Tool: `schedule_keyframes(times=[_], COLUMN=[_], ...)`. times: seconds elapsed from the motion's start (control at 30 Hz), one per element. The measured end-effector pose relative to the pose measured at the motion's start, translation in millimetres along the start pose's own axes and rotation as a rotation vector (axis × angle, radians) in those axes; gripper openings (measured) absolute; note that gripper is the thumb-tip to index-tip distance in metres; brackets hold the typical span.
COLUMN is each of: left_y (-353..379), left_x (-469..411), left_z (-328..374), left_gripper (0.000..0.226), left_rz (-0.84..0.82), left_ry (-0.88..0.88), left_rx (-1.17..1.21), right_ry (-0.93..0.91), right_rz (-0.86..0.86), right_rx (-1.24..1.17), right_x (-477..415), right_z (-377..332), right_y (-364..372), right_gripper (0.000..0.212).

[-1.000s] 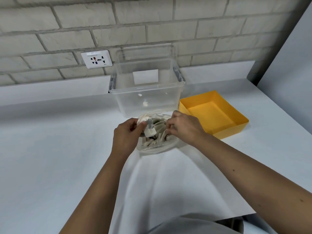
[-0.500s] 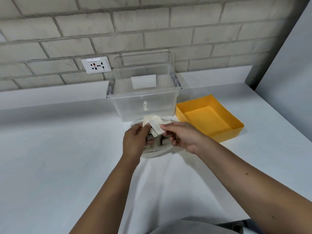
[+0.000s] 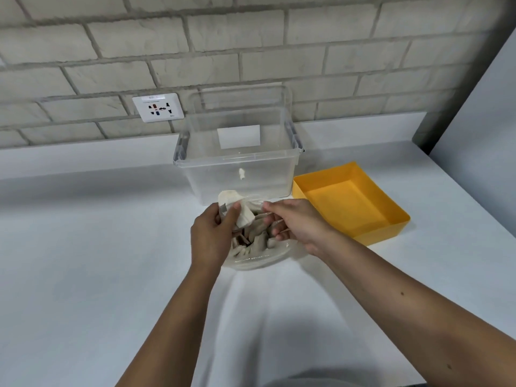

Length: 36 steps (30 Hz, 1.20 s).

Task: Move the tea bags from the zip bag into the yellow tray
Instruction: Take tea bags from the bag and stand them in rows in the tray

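Clear, floppy plastic is what I have hold of: the zip bag (image 3: 252, 261) sits on the white worktop (image 3: 83, 275) just in front of the clear storage box (image 3: 240, 169), its mouth open upward and the pale tea bags (image 3: 257, 241) heaped inside it. My left hand (image 3: 210, 236) pinches one tea bag (image 3: 245, 217) at the mouth between thumb and fingers, and my right hand (image 3: 296, 227) pinches the opposite lip of the film to keep it spread. The yellow tray (image 3: 382, 233) stands just right of the box with nothing in it, so none have gone over yet. I judge these sachets to be near weightless, soft and easily torn, with thin strings that may tangle. I would take each by its paper body or top fold, not the string, and lift gently.
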<state>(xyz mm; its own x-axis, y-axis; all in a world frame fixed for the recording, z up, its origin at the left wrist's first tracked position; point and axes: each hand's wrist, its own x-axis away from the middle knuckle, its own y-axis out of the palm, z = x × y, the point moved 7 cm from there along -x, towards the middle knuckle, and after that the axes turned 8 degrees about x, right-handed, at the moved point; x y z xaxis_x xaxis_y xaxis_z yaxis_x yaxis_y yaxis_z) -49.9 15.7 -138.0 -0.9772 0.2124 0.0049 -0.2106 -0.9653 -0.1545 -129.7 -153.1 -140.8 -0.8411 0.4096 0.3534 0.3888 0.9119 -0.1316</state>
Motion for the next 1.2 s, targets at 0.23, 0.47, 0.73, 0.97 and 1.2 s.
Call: schedule_keyframes(times=[0.23, 0.47, 0.73, 0.97, 1.2], left_y=[-20, -10, -7, 16, 69], left_x=[-17, -13, -9, 4, 18], left_z=[-7, -7, -11, -2, 9], left_gripper=[0.037, 0.023, 0.022, 0.024, 0.033], left_rz=[0.026, -0.022, -0.078, -0.145, -0.255], left_ry=[-0.029, -0.048, -0.110, -0.143, -0.118], left_rx=[0.084, 0.083, 0.106, 0.138, 0.183], right_ry=[-0.328, -0.486, -0.565, -0.483, -0.261], right_rz=[0.126, 0.059, 0.085, 0.118, 0.210], right_rx=[0.640, 1.282, 1.166, 0.818, 0.818], right_x=[-12, -32, -7, 16, 9], right_z=[-5, 3, -25, -37, 10], right_y=[-6, 21, 1, -80, -164], right_gripper=[0.018, 0.034, 0.006, 0.004, 0.010])
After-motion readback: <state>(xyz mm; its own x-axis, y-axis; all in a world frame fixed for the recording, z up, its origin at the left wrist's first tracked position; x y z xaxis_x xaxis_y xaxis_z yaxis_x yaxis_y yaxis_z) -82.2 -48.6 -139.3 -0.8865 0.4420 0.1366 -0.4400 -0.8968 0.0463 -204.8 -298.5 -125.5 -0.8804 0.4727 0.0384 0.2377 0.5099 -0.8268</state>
